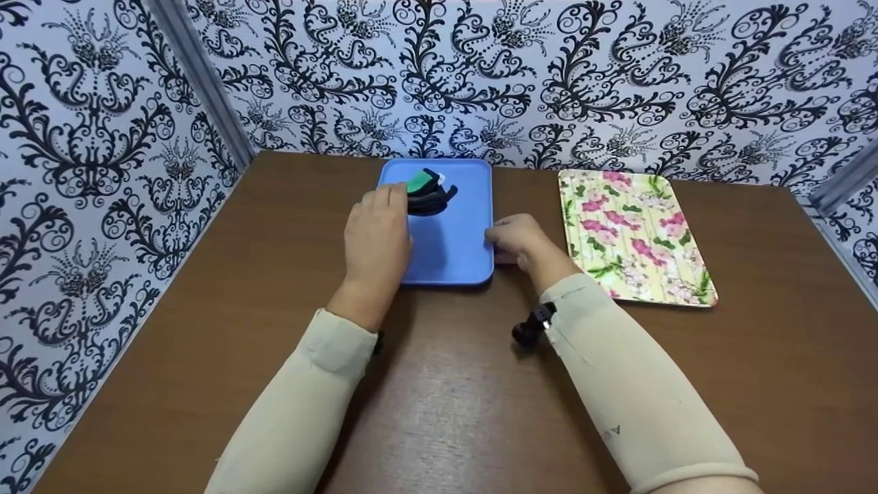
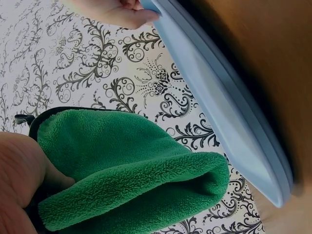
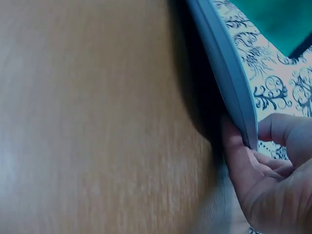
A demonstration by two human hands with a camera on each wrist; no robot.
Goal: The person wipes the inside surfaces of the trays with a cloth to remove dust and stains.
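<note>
My left hand (image 1: 377,237) grips a folded green cloth (image 2: 112,131) with black edging, held above the blue tray (image 1: 466,250). In the left wrist view its plush green side and one thick fold show, with the thumb pressed against it. A black underside and a small loop stick out past my fingers in the head view. With thumb and fingers, my right hand (image 1: 518,237) pinches the tray's right rim. The right wrist view shows the tray's edge (image 3: 234,87) between thumb and fingers, with dark shadow beneath it along the brown table.
To the right lies a flower-patterned tray (image 1: 631,240) in pink, green and cream. A brown table (image 1: 439,384) bears both trays, and walls (image 1: 480,82) with black-and-white scroll patterning rise behind and at the sides. A black wrist camera (image 1: 534,326) hangs at the right cuff.
</note>
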